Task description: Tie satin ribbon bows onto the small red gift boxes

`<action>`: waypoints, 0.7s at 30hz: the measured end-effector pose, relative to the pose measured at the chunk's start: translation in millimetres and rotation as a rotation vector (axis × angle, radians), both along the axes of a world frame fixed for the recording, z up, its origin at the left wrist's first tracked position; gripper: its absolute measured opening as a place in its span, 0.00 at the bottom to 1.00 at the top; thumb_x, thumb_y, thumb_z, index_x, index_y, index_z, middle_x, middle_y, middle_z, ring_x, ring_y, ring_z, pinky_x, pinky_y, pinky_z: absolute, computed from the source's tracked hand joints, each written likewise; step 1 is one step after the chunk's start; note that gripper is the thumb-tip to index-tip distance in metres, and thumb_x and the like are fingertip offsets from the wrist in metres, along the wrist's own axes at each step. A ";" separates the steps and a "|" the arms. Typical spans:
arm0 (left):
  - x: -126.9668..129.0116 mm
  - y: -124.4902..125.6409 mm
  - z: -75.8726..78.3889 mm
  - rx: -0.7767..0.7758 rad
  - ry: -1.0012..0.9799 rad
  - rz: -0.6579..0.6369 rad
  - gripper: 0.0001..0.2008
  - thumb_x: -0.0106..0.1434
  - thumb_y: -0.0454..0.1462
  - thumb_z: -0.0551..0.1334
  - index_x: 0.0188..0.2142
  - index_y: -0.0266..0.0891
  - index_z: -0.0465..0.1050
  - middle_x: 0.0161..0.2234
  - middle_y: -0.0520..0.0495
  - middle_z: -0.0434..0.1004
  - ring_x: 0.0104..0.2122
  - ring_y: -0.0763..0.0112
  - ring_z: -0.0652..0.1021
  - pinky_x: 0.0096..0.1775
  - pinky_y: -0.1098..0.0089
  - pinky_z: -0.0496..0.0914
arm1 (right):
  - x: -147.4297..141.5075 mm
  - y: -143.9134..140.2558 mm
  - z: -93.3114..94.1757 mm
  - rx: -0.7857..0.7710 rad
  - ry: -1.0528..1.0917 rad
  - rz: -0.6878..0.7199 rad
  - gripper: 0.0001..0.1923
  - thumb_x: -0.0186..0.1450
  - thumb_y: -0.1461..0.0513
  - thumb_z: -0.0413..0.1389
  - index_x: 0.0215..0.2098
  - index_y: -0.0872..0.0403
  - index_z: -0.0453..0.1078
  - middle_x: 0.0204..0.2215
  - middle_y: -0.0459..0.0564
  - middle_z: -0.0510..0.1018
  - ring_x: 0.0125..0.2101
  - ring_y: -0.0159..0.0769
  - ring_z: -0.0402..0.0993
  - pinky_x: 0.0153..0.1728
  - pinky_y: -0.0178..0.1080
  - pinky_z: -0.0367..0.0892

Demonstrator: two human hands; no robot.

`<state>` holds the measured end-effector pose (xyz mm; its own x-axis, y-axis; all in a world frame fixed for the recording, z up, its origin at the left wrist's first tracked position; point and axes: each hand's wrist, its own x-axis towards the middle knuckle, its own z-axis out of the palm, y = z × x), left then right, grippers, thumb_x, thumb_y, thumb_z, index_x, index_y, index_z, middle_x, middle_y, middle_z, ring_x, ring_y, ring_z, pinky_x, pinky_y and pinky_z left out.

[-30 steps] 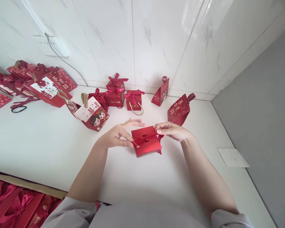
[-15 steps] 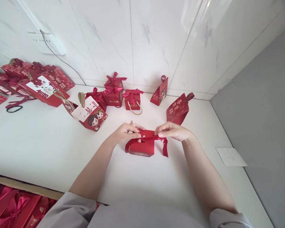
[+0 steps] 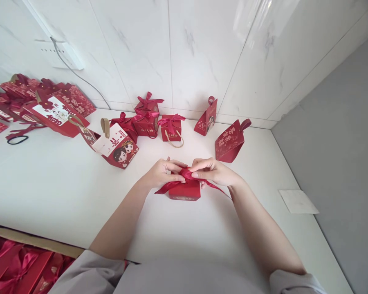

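A small red gift box (image 3: 184, 192) stands on the white table in front of me. Across its top runs a dark red satin ribbon (image 3: 165, 188), one tail hanging out to the left and the other trailing to the right. My left hand (image 3: 165, 171) pinches the ribbon at the box's top left, with its fingers reaching over the far edge. From the right, my right hand (image 3: 216, 171) pinches the ribbon between thumb and forefinger near the middle of the top. The two fingertips nearly meet there, and the fingers partly hide the crossing of the ribbon.
Behind the hands stand several bow-tied red boxes (image 3: 145, 124) and two red boxes with loop handles (image 3: 230, 143). A box with cartoon figures (image 3: 122, 151) sits to the left. Scissors (image 3: 17, 140) lie farther left. A carton (image 3: 33, 241) at lower left holds more ribboned boxes.
My right hand has moved left, bringing the ribbon to the middle of the box top. A fold of ribbon now shows between both hands, and the right tail trails lower along the wrist.
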<state>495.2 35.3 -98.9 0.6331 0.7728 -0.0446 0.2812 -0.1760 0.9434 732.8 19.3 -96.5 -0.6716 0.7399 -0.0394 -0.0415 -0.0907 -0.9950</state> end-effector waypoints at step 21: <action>3.3 -4.4 4.9 0.052 0.054 -0.059 0.08 0.60 0.41 0.65 0.31 0.42 0.82 0.44 0.47 0.80 0.53 0.60 0.72 0.64 0.58 0.47 | -10.5 -22.3 32.3 0.499 -0.340 -0.080 0.08 0.66 0.61 0.55 0.44 0.49 0.72 0.36 0.48 0.78 0.34 0.34 0.75 0.36 0.37 0.67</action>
